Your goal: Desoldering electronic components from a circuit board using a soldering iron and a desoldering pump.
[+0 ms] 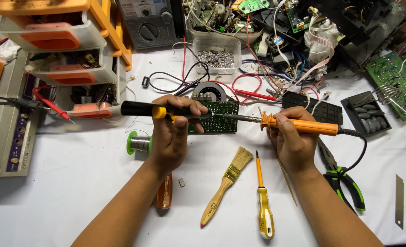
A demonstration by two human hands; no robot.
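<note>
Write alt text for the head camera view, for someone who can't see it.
Over a white table, the right hand holds an orange soldering iron, tip at a green circuit board; the left hand grips a black-and-yellow tool. A brush, screwdriver, pliers and solder spool lie nearby.

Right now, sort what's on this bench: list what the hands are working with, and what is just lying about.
In use:
left hand with black-and-yellow desoldering pump
right hand with orange soldering iron
green circuit board

Lying about:
solder spool
brush
yellow screwdriver
green-handled pliers
blade
</note>
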